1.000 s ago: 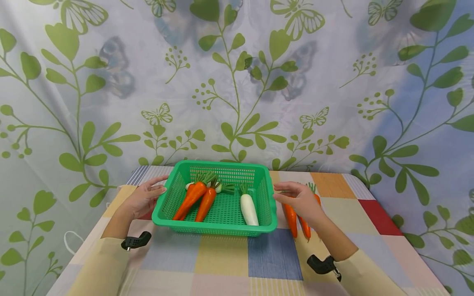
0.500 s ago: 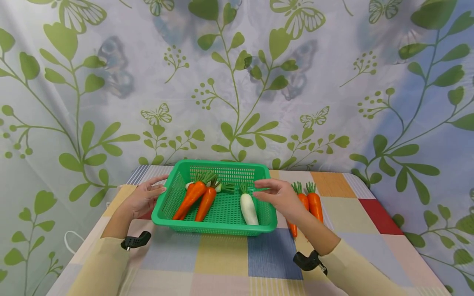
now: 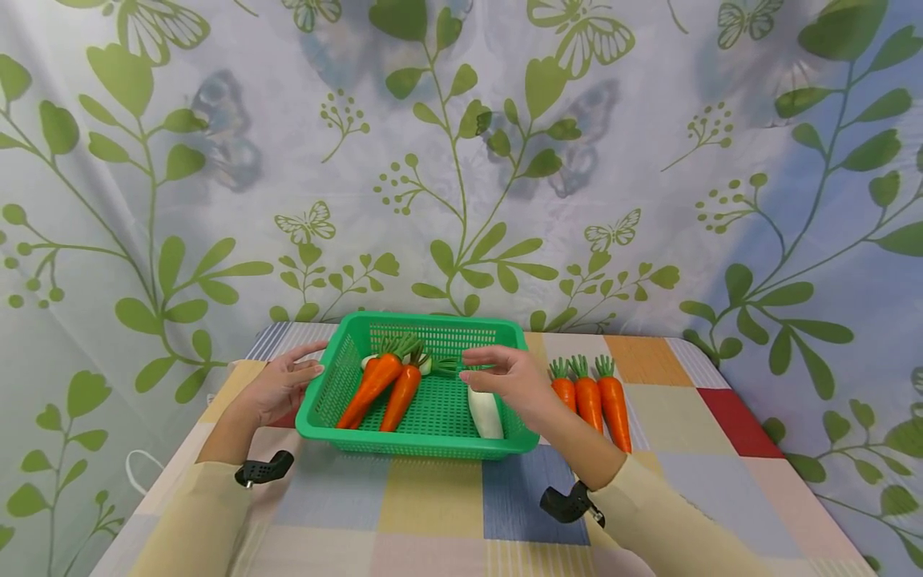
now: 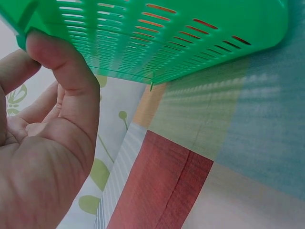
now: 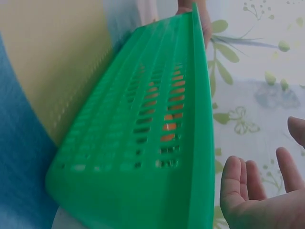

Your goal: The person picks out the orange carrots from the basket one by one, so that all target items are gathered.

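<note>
A green plastic basket (image 3: 418,446) stands on the patchwork cloth. My left hand (image 3: 277,387) is at its left rim, fingertips against the edge; in the left wrist view the thumb (image 4: 71,76) meets the rim from outside. Over the basket's right side hovers my right hand (image 3: 515,385), holding nothing, its fingers (image 5: 290,169) extended and parted from the thumb. Right below it, partly hidden, lies a white radish (image 3: 486,415) inside the basket. Carrots (image 3: 401,397) with green stubs lie in the basket's left half, over pale bulbs (image 3: 426,366) largely hidden behind them.
Right of the basket, three carrots (image 3: 613,401) lie side by side on the cloth (image 3: 433,497), partly behind my right forearm. A floral curtain (image 3: 461,160) hangs along the table's back edge. A white cable (image 3: 137,473) loops at the left side.
My right hand has moved left, from beside the carrots on the cloth, across the basket's right rim to above the white radish. My left hand and the basket have stayed put.
</note>
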`<move>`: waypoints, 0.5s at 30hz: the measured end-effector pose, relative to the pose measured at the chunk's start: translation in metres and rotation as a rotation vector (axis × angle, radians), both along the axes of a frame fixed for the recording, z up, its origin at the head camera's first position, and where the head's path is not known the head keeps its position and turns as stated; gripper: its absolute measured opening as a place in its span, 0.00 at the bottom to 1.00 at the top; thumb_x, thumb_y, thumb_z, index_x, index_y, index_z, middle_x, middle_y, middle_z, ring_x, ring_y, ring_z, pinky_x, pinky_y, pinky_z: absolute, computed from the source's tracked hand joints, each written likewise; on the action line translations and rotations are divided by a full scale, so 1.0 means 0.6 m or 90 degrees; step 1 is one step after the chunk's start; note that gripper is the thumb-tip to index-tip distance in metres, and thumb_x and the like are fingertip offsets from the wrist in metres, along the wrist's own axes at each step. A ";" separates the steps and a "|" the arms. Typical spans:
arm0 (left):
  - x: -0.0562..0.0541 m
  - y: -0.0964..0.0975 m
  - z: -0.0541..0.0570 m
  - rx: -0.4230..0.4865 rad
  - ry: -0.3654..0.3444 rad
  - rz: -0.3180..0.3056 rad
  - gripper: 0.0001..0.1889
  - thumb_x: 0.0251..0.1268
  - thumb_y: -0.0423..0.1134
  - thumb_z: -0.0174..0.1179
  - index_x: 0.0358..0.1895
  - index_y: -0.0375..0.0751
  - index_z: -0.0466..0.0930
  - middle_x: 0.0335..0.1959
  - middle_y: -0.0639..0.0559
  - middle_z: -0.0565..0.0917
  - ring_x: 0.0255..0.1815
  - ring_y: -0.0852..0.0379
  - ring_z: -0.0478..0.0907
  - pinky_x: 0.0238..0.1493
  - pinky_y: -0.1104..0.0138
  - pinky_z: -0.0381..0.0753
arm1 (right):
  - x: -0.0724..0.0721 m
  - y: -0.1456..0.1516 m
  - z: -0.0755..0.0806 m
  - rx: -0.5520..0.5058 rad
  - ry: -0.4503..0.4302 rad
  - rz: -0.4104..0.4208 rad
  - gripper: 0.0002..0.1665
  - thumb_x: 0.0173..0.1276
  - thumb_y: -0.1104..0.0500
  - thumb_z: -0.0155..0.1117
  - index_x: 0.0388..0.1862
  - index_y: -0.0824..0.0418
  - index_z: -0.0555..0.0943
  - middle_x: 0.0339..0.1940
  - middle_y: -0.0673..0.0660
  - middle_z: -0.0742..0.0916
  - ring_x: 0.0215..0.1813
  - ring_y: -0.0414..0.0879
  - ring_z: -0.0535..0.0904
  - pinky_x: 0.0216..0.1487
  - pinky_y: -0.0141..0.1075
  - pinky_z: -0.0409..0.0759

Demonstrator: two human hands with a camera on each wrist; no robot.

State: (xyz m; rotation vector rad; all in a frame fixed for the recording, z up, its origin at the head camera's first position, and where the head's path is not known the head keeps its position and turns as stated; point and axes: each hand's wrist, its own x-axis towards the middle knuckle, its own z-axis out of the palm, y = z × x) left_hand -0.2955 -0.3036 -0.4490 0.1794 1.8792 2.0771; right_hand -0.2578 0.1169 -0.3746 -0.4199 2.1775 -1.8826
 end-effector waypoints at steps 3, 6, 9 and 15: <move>0.000 0.000 -0.001 0.004 0.002 -0.002 0.35 0.79 0.35 0.55 0.82 0.41 0.48 0.43 0.56 0.84 0.44 0.61 0.87 0.49 0.63 0.89 | 0.000 -0.014 0.001 -0.008 -0.006 0.003 0.28 0.66 0.58 0.74 0.65 0.58 0.81 0.63 0.60 0.84 0.54 0.47 0.86 0.62 0.46 0.84; 0.000 -0.001 -0.001 0.011 0.003 -0.006 0.35 0.79 0.34 0.54 0.82 0.41 0.48 0.43 0.56 0.84 0.44 0.60 0.87 0.49 0.63 0.89 | 0.001 -0.027 0.005 -0.009 -0.011 0.005 0.27 0.66 0.57 0.74 0.64 0.56 0.82 0.63 0.59 0.84 0.55 0.47 0.86 0.62 0.44 0.84; 0.000 -0.001 -0.002 0.017 0.004 -0.011 0.34 0.79 0.34 0.54 0.81 0.41 0.48 0.41 0.57 0.84 0.43 0.61 0.87 0.48 0.63 0.89 | 0.001 -0.041 0.007 -0.031 -0.026 0.015 0.27 0.66 0.57 0.74 0.64 0.57 0.82 0.63 0.59 0.84 0.55 0.47 0.85 0.64 0.47 0.83; 0.000 -0.001 -0.002 0.027 0.005 -0.014 0.34 0.79 0.33 0.54 0.81 0.40 0.48 0.40 0.57 0.84 0.42 0.61 0.88 0.46 0.63 0.90 | -0.006 -0.075 -0.002 -0.077 -0.040 0.024 0.27 0.67 0.60 0.73 0.65 0.61 0.81 0.62 0.61 0.84 0.54 0.46 0.85 0.62 0.46 0.84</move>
